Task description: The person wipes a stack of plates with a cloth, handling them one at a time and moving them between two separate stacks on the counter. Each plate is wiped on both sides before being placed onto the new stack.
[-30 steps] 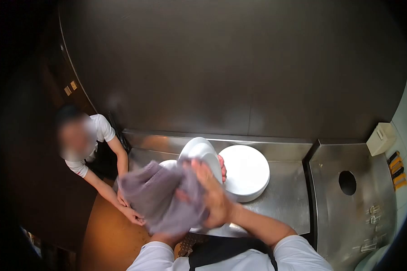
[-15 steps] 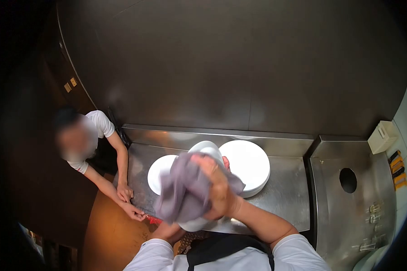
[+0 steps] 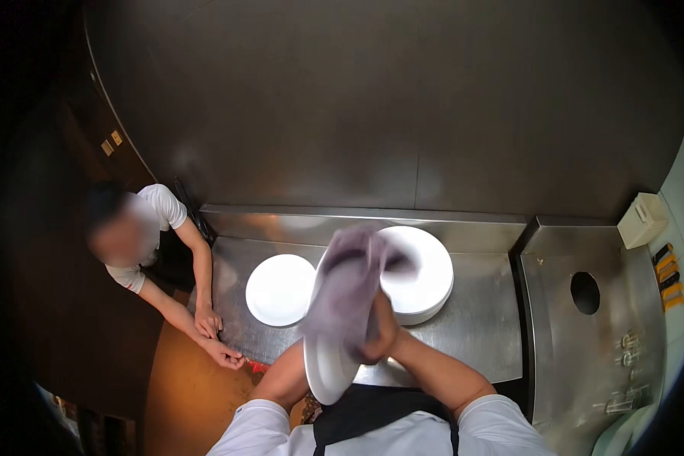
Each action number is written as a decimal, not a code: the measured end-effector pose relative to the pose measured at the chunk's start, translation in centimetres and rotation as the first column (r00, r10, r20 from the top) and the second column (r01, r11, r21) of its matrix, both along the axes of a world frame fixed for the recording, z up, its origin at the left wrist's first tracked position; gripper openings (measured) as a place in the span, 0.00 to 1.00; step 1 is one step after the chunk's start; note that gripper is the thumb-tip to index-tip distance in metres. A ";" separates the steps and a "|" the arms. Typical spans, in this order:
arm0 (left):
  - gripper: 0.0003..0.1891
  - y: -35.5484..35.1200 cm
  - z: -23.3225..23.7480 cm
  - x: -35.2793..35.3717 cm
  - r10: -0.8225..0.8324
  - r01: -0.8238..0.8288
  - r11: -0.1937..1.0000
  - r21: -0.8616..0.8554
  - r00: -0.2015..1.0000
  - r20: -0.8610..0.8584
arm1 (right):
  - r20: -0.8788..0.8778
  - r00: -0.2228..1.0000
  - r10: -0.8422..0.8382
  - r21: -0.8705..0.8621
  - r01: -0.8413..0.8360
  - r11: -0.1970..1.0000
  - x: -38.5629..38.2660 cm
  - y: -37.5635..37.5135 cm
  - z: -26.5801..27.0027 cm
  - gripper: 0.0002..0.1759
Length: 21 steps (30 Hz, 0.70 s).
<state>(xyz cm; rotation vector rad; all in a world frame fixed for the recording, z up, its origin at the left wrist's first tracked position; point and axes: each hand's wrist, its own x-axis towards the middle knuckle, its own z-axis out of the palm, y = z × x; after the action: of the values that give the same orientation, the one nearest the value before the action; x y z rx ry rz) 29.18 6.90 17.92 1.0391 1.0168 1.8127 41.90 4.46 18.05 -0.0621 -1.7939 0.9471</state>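
Note:
A white plate (image 3: 328, 372) is tilted up on edge in front of my apron, above the steel counter. My left forearm goes behind it, and that hand is hidden by the plate and cloth; it supports the plate from the far side. My right hand (image 3: 380, 330) is closed around a greyish-purple cloth (image 3: 349, 281), blurred by motion, which lies across the plate's upper face. Left of the cloth, a white plate (image 3: 281, 290) rests on the counter. Behind my right hand stands a stack of larger white plates (image 3: 419, 273).
The steel counter (image 3: 479, 327) has a raised back edge. To the right is a steel surface with a round dark hole (image 3: 585, 293), several glasses (image 3: 628, 357) and a white box (image 3: 643, 220). At left, another person (image 3: 159, 220) leans hands on the counter's end.
My right hand has drawn lower and turned, swinging the cloth up and right. The held plate has turned to a steeper angle, uncovering more of the plate on the left.

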 end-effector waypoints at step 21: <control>0.34 -3.5 11.3 -2.7 0.301 -0.156 0.936 0.316 0.820 -0.487 | -0.339 0.843 -0.419 -0.882 -0.129 0.453 3.6 4.8 4.7 0.28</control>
<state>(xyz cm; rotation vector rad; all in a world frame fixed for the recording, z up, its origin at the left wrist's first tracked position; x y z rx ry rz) 26.46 3.44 29.17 1.7142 1.2927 1.9368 45.50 9.30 22.71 -0.5788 -0.5937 1.5170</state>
